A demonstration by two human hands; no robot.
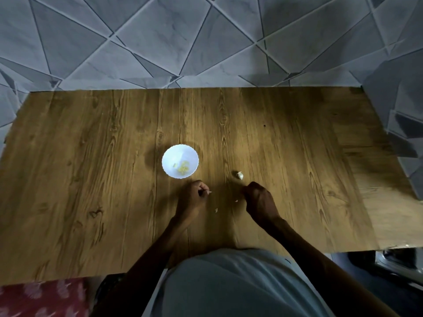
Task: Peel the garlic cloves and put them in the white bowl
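Pinching a garlic clove, left hand is peeling; right hand is clenching, contents unclear; skin should be dropping outside white bowl.

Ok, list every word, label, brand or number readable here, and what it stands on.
No readable text anywhere. The white bowl, wooden table, grey tiles, red patterned cloth and pale shirt carry no words, labels, brands or numbers.

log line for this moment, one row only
left hand pinches small white garlic piece | right hand curled, contents hidden | white scalloped bowl holds peeled cloves | unpeeled clove on wooden table
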